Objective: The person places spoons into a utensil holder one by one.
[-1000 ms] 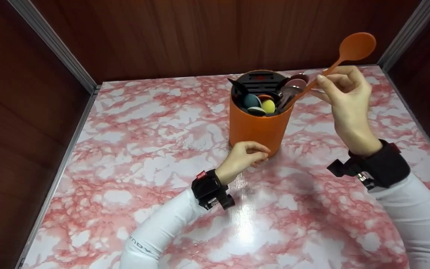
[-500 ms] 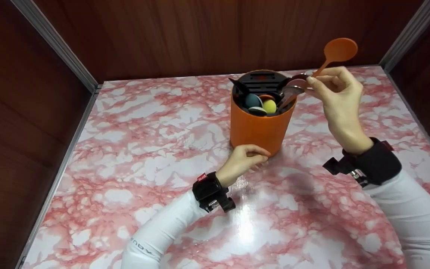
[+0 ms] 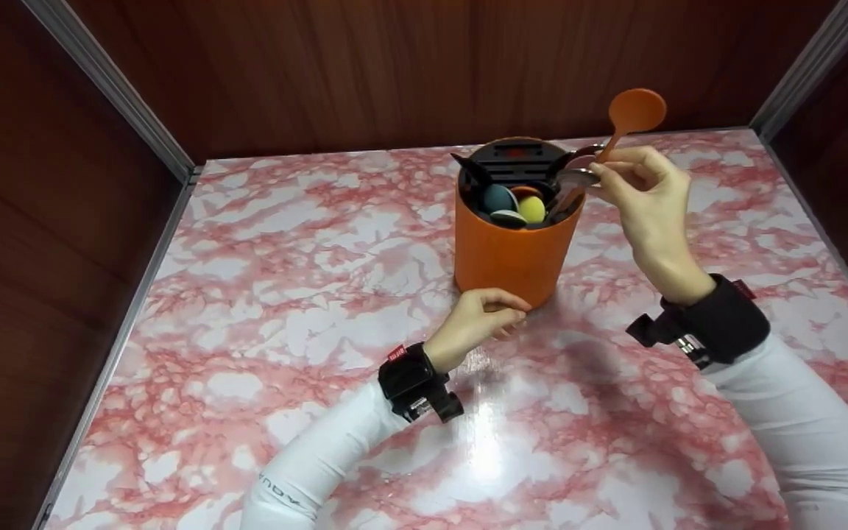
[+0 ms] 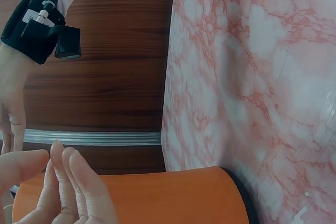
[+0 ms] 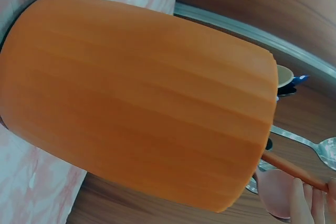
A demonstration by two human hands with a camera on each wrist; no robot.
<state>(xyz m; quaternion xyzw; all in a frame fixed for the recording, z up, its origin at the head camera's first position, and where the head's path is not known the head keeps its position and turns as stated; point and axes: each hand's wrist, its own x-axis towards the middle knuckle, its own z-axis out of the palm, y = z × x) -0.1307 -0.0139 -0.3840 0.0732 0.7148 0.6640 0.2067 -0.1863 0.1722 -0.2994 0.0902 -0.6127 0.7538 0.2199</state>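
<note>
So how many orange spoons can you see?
1. A long orange plastic spoon is pinched by the right hand, bowl up, its handle going down into the round orange utensil holder. More could be hidden among the other utensils inside.

We count one orange utensil holder [image 3: 510, 250] near the far edge of the marble counter [image 3: 284, 294]. One orange spoon [image 3: 619, 129] sticks out of it, beside two metal spoons [image 3: 578, 168]. About four coloured utensil heads [image 3: 514, 206] show inside. Two hands [image 3: 479, 315] are in view.
</note>
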